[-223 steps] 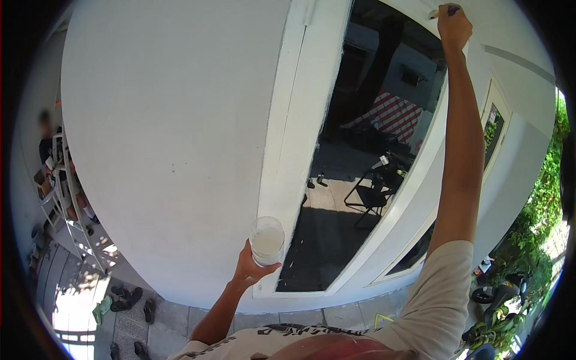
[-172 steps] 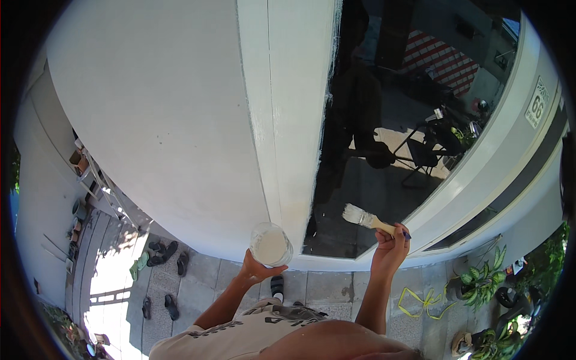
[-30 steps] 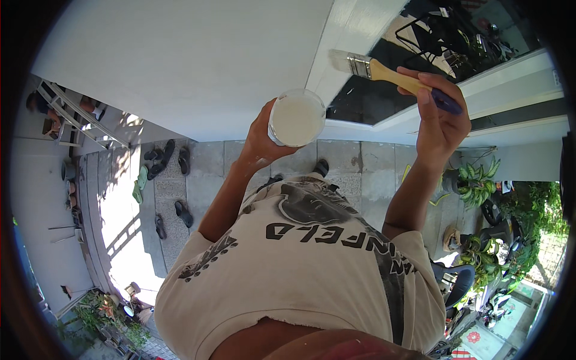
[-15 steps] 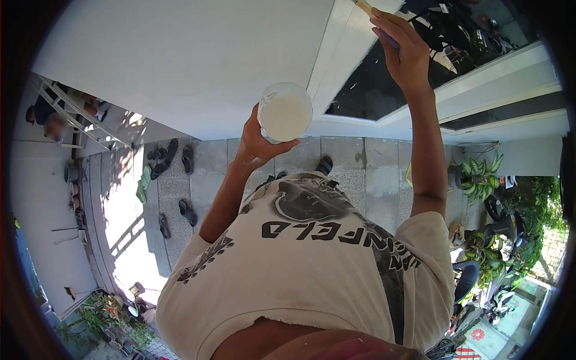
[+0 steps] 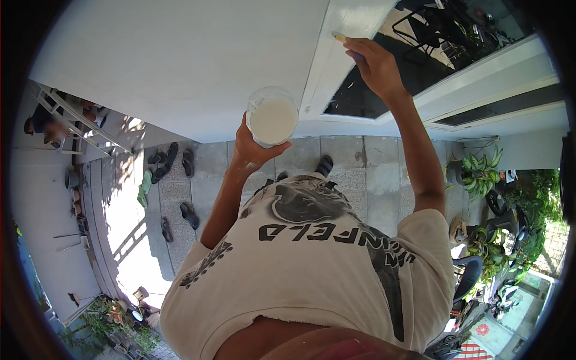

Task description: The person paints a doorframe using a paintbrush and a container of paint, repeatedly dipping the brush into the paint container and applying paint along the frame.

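My left hand (image 5: pixel 252 149) is wrapped round a clear round container (image 5: pixel 273 115) of white liquid that looks like paint, held upright near the white wall. In my right hand (image 5: pixel 379 67), raised higher and to the right, is a paintbrush (image 5: pixel 340 38) with a yellowish and dark handle. Its bristle end lies at the white frame (image 5: pixel 321 66) around a dark glass pane (image 5: pixel 396 75). Whether the bristles touch the frame I cannot tell. My fingers cover most of the handle.
Several sandals (image 5: pixel 171 162) lie on the paved floor (image 5: pixel 384 174) at left. A person sits by a white ladder (image 5: pixel 84 117) at far left. Potted plants (image 5: pixel 480 174) and a dark chair (image 5: pixel 469 279) stand at right. A smooth white wall (image 5: pixel 180 66) rises ahead.
My right hand has brought the paintbrush down and left along the white frame. The left hand and container have shifted slightly left in view.
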Motion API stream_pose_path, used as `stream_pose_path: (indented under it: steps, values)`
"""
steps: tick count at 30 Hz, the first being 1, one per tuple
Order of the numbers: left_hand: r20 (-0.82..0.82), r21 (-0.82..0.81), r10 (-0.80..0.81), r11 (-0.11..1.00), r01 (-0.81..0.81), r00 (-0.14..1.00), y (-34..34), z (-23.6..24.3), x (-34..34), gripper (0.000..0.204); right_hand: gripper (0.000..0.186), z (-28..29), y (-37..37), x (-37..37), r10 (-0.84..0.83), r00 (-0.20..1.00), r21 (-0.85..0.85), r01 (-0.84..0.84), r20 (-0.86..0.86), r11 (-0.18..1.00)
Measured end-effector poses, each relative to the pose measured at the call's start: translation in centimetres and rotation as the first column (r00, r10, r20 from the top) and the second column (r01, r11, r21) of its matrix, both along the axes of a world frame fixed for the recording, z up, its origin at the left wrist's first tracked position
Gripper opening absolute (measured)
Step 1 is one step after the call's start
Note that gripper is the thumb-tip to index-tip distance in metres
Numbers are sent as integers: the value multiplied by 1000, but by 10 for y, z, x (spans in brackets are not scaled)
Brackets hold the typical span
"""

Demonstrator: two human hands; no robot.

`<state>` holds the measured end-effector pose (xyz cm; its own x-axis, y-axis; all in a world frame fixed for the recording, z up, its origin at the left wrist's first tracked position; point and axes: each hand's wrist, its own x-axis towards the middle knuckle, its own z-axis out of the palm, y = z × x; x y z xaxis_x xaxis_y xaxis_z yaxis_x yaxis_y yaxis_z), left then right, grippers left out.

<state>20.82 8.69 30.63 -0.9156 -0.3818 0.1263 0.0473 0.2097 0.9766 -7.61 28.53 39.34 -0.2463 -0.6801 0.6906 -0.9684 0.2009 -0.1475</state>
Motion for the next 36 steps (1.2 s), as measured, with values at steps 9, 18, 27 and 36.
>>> stream_pose_path:
  steps: [9, 18, 27, 36]
  values:
    - [7, 25, -24, 999, 24, 1000, 1, -2, -1, 87, 36, 32, 28, -21, -105, 913, -221, 16, -394, 975]
    - [-46, -8, -30, 1000, 30, 999, -1, -7, -2, 83, 28, -44, 45, 0, -57, 998, 43, 56, 10, 997]
    - [-47, 21, -52, 998, 53, 998, 1, -7, -5, 86, 21, 82, 38, -14, -97, 887, -363, -83, -452, 928]
    - [2, 33, -32, 999, 32, 999, -1, -7, -5, 92, 21, -54, 41, 59, 19, 922, -58, 4, 388, 998]
